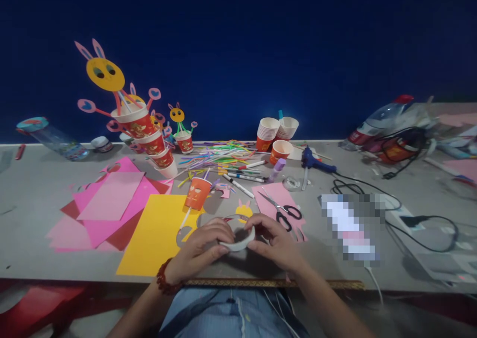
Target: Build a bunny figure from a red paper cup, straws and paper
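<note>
Between my hands, near the table's front edge, is a curved white strip (pixel 238 244). My left hand (pixel 204 242) pinches its left end between thumb and fingers, and a bead bracelet circles that wrist. The strip's right end is gripped by my right hand (pixel 274 241), fingers bent over it. Just beyond my fingers lies a small yellow bunny face (pixel 244 211) with pink ears. An orange paper cup (pixel 197 194) with straws leans on yellow paper (pixel 149 233) to the left. Black-handled scissors (pixel 281 210) rest open on pink paper (pixel 274 195) to the right.
Decorated bunny cups (pixel 143 129) are stacked at the back left, behind pink sheets (pixel 112 194). Colourful straws (pixel 223 155), markers (pixel 244 177) and paper cups (pixel 266 131) fill the middle back. A blue glue gun (pixel 316 161), its cord and a blurred-out device (pixel 350 228) lie right.
</note>
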Action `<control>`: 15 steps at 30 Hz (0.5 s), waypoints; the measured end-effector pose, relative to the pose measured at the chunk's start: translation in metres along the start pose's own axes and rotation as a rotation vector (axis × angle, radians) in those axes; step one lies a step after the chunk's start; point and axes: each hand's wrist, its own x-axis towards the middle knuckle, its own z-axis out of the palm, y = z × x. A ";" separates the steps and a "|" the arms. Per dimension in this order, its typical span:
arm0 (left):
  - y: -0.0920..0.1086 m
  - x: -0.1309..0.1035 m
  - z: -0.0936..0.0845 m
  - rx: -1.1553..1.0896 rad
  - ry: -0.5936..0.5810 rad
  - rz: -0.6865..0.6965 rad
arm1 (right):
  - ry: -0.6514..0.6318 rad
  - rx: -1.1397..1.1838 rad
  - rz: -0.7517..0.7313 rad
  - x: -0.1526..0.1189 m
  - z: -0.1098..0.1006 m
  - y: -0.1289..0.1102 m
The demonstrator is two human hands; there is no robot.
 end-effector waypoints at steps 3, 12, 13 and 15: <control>-0.001 0.001 -0.001 -0.032 0.054 -0.012 | -0.023 0.175 0.038 -0.003 0.004 0.008; -0.002 -0.001 0.006 0.078 0.099 -0.091 | -0.098 0.234 0.156 -0.006 0.009 0.014; 0.000 -0.002 0.008 0.087 0.102 -0.130 | -0.077 0.189 0.165 -0.006 0.009 0.014; 0.003 -0.002 0.012 0.119 0.101 -0.222 | -0.044 0.094 0.174 -0.006 0.009 0.015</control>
